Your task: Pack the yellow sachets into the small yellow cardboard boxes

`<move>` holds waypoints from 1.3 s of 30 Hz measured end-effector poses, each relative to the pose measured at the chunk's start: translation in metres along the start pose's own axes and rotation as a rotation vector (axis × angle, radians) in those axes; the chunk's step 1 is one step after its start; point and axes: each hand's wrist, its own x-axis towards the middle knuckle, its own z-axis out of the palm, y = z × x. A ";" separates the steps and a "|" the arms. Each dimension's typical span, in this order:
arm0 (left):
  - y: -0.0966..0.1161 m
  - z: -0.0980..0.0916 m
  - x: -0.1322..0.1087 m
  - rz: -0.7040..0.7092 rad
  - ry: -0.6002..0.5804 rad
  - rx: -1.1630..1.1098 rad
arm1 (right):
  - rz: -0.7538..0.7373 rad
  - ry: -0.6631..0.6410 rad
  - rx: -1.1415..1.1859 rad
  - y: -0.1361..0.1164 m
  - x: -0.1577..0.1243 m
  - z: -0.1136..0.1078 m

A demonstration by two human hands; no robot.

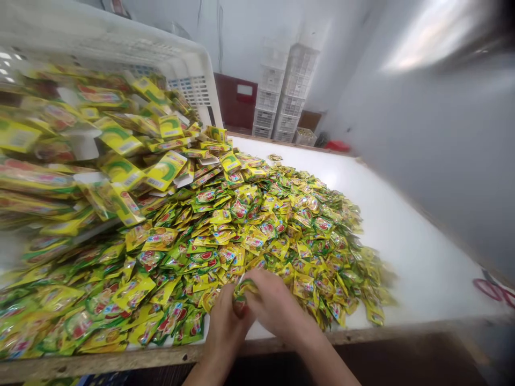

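My left hand [227, 319] and my right hand [276, 303] meet at the front of the table, their fingers closed around a small yellow-and-green package [245, 288]. A thin white edge shows at its top; the fingers cover most of it, so whether it is a sachet or a carton is hard to say. Just beyond my hands spreads a wide heap of shiny yellow and green sachets [253, 238] with red fruit pictures. Small yellow cartons [166, 170], some with white flaps open, lie piled over the heap's left side.
A white plastic basket [205, 80] lies tipped at the left, with cartons spilling out. The white tabletop [422, 257] has a wooden edge. Red-handled scissors [488, 288] lie at the right. White crates [295, 88] stand stacked by the far wall.
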 end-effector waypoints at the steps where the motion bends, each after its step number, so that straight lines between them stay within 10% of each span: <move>1: 0.001 0.000 -0.002 -0.022 0.023 -0.013 | 0.037 0.027 -0.024 -0.001 0.000 0.006; 6: 0.004 0.002 -0.009 -0.106 0.095 -0.065 | 0.140 0.130 -0.159 -0.011 0.000 0.021; 13: -0.007 -0.006 -0.011 -0.106 -0.111 -0.308 | -0.107 -0.275 -0.072 -0.021 0.002 -0.023; 18: -0.023 -0.026 -0.002 -0.023 -0.415 -0.832 | 0.034 -0.088 0.147 -0.003 0.002 -0.014; 24: -0.023 -0.031 -0.002 -0.089 -0.424 -0.912 | 0.042 0.134 0.270 0.007 0.000 0.014; 39: -0.016 -0.033 -0.004 -0.105 -0.420 -0.909 | -0.111 0.115 -0.100 0.000 -0.003 0.012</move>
